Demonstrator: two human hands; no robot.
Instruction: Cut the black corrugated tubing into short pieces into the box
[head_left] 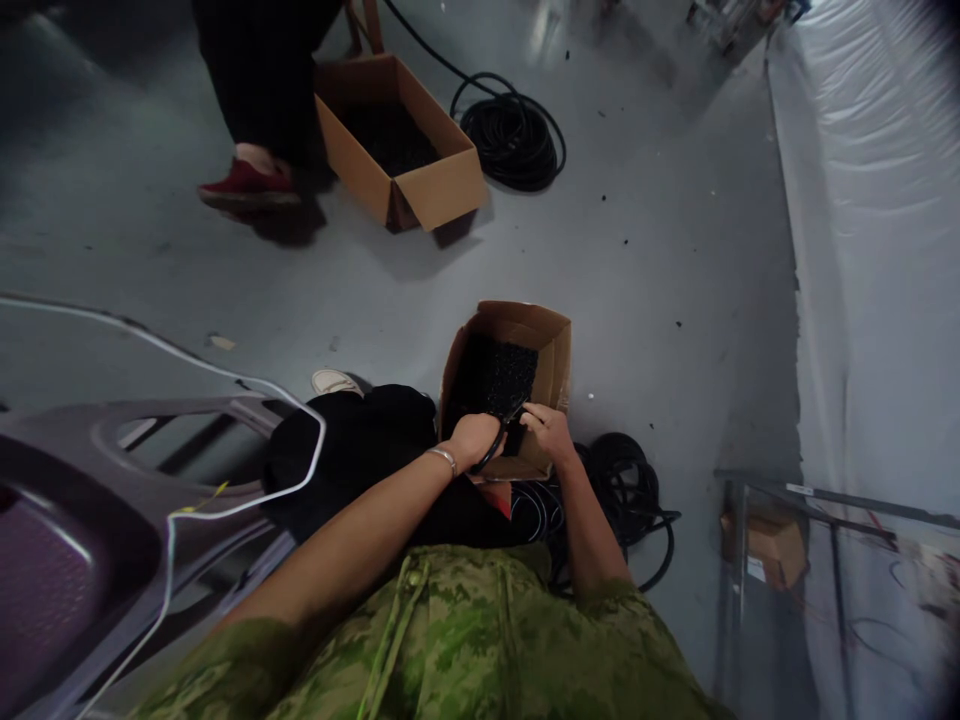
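My left hand [475, 437] is closed round a black cable [496, 448] at the near rim of an open cardboard box [553, 352] filled with small black pieces. My right hand [547, 428] sits just beside it, fingers pinched on the same cable's end over the box rim. A bracelet is on my left wrist. The cable runs down to a loose black coil [626, 490] on the floor at my right. My black trouser leg [352, 450] and a pale shoe [334, 381] lie left of the box.
A second open cardboard box [431, 190] stands farther off, with another black cable coil [514, 140] beside it. Another person's leg and red shoe [247, 186] are at the top left. A grey plastic chair [82, 500] with a white wire is at my left; plastic sheeting [862, 200] hangs right.
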